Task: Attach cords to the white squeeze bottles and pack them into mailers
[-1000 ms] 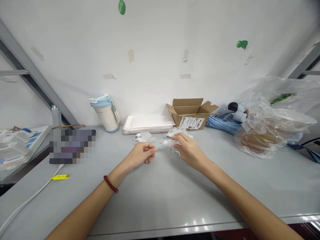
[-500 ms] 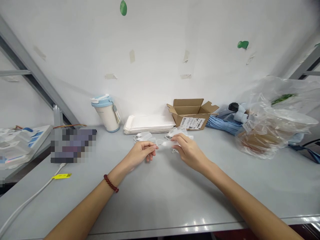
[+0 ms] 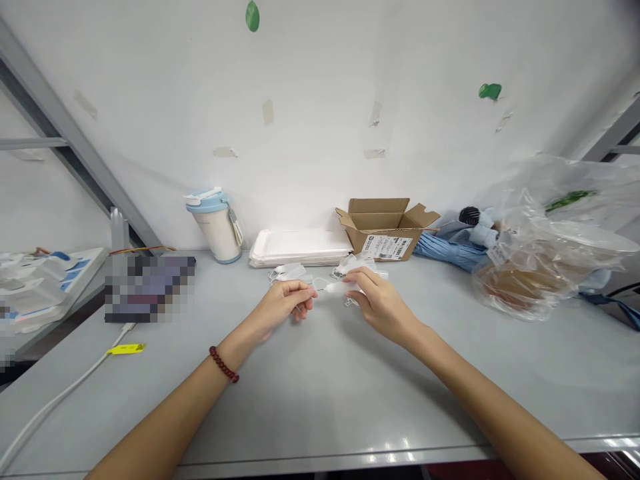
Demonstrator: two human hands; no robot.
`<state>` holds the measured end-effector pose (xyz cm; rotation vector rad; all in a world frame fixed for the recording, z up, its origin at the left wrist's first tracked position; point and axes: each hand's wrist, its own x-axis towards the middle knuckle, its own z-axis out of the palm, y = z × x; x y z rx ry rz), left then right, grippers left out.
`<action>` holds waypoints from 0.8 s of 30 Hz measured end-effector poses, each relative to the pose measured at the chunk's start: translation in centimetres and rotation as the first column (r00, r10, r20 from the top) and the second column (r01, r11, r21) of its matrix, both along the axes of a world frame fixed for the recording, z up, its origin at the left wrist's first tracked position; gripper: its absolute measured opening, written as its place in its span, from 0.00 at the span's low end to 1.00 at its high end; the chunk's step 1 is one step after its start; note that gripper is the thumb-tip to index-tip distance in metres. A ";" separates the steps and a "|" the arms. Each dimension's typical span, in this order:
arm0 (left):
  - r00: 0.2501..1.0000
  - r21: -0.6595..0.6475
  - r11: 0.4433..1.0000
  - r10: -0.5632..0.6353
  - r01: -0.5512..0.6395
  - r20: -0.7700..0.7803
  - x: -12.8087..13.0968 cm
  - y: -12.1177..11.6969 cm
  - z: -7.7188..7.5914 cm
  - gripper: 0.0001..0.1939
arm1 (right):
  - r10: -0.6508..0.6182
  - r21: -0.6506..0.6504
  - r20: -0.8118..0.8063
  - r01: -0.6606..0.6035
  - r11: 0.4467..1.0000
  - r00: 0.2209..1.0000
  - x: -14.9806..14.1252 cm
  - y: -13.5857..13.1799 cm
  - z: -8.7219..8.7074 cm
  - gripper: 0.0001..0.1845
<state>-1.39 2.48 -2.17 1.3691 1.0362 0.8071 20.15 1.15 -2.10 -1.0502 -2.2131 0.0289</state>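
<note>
My right hand [image 3: 383, 303] pinches a small white tube-like piece [image 3: 336, 288] between thumb and fingers. From its left end a thin dark tip reaches toward my left hand [image 3: 287, 300], whose thumb and forefinger are pressed together there. What those fingertips hold, if anything, is too small to make out. A thin white loop of cord arches just behind the tip. Beyond my hands lie several small white, partly translucent pieces [image 3: 290, 271] with cord loops. More of them [image 3: 350, 265] lie behind my right hand, partly hidden by it.
Along the wall stand a cream-and-blue tumbler [image 3: 215, 227], a stack of flat white trays [image 3: 300, 247] and an open cardboard box [image 3: 377, 230]. A folded blue umbrella [image 3: 447, 252] and clear plastic bags [image 3: 540, 267] lie right. A pixelated device [image 3: 150, 287] with a white cable [image 3: 65, 390] is left.
The view has shifted slightly. Both hands keep nearly the same pose, and slightly more of the thin dark tip shows between them.
</note>
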 end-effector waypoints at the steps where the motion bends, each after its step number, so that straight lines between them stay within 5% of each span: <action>1: 1.000 0.000 1.000 -0.001 0.001 -0.001 0.0 0.0 0.1 0.11 | 0.001 0.002 0.001 -0.001 1.000 1.000 0.0 0.0 0.0 0.08; 24: 0.998 0.007 0.998 -0.056 0.056 0.006 -0.2 0.0 0.3 0.10 | 0.040 0.077 -0.024 -0.038 0.996 0.999 0.0 0.1 -0.3 0.08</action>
